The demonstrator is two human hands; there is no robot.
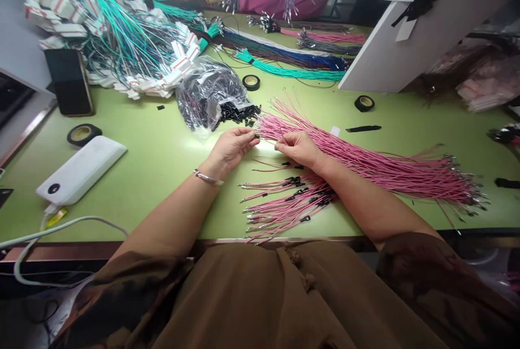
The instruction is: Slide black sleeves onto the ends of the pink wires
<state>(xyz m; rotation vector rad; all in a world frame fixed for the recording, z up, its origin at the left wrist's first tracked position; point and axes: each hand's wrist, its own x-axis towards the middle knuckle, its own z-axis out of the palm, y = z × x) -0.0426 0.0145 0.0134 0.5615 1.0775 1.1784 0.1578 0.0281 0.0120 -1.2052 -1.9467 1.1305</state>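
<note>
Head view: my left fingers (245,133) pinch a black piece (257,136), my right fingers (285,141) seemingly a pink wire (281,131), beside the pink bundle (365,165) on the counter (162,186); a slack grip could drop the piece.

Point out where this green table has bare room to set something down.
One free patch lies between the white power bank and the left forearm. Another lies right of the black strip, beyond the pink wires. Crowded: the upper left, under teal wires, and the middle, where the right hand sits over pink wires.
</note>
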